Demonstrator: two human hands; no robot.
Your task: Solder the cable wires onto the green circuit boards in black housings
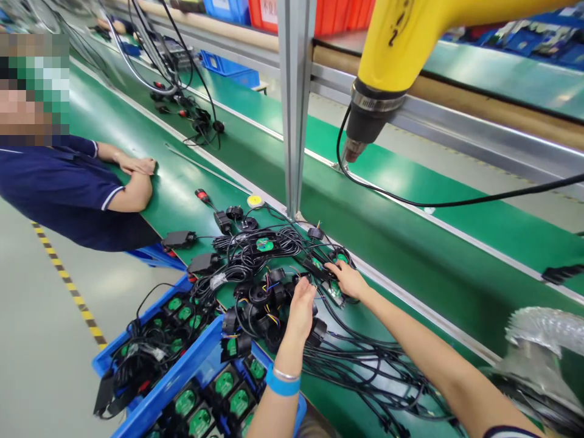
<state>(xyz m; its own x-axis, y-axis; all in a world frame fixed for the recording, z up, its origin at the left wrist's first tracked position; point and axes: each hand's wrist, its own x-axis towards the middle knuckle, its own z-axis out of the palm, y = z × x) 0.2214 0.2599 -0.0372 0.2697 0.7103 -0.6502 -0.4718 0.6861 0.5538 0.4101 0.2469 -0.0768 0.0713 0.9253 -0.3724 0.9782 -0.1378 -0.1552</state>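
Observation:
My left hand (300, 309), with a blue band at the wrist, is among black round housings (260, 294) with thin coloured wires. Its fingers are bent close together at the tips; what they hold, if anything, is hidden. My right hand (350, 281) reaches in from the right, its fingers closed on a black housing with a green circuit board (335, 293) at the pile's right edge. Coiled black cables (283, 241) lie just beyond both hands. More black cables (365, 359) run across the green bench toward me.
Blue crates (168, 380) at lower left hold black parts with green faces. A yellow heat gun (387, 67) hangs above right, beside an aluminium post (295, 115). A co-worker's arms (134, 179) rest on the bench at left. A foil duct (538, 328) stands at right.

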